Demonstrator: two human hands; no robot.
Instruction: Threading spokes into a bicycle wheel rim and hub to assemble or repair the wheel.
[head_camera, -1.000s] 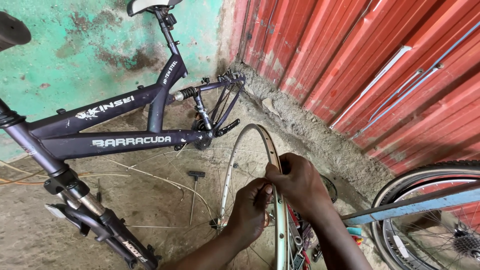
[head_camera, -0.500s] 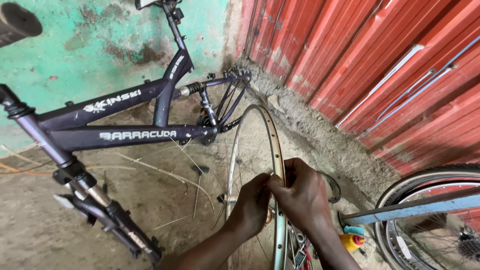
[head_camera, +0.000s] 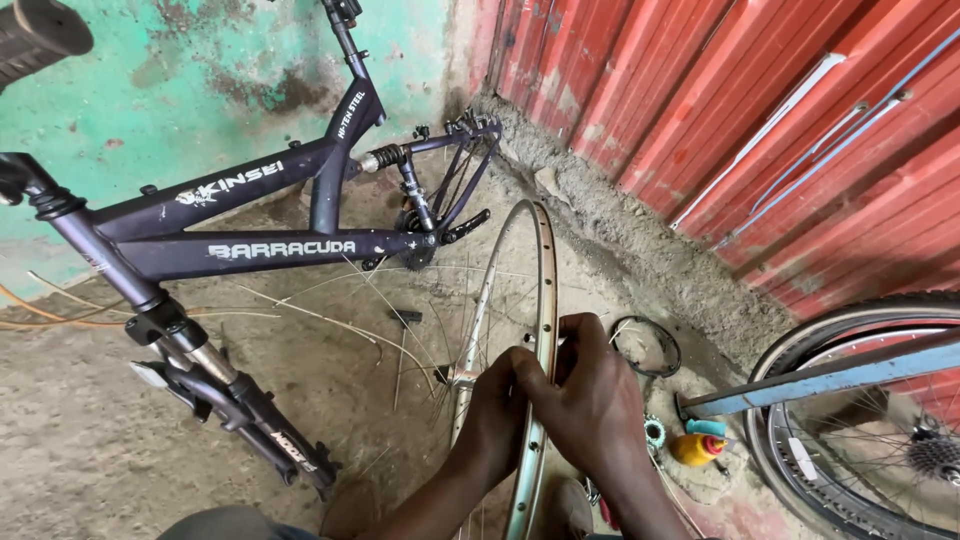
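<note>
Both hands grip a bare rim (head_camera: 540, 300) standing upright on the dirt floor (head_camera: 100, 460). The left hand (head_camera: 500, 405) and right hand (head_camera: 595, 400) curl their fingers tightly around its near edge. A purple frame (head_camera: 250, 245) lies behind.

Bike frame (head_camera: 250, 215) dark purple w/ white lettering. Behind it, wall (head_camera: 200, 80) green, patchy. Right of frame: rim (head_camera: 545, 300) silver, shutter (head_camera: 720, 90) red, ribbed.
</note>
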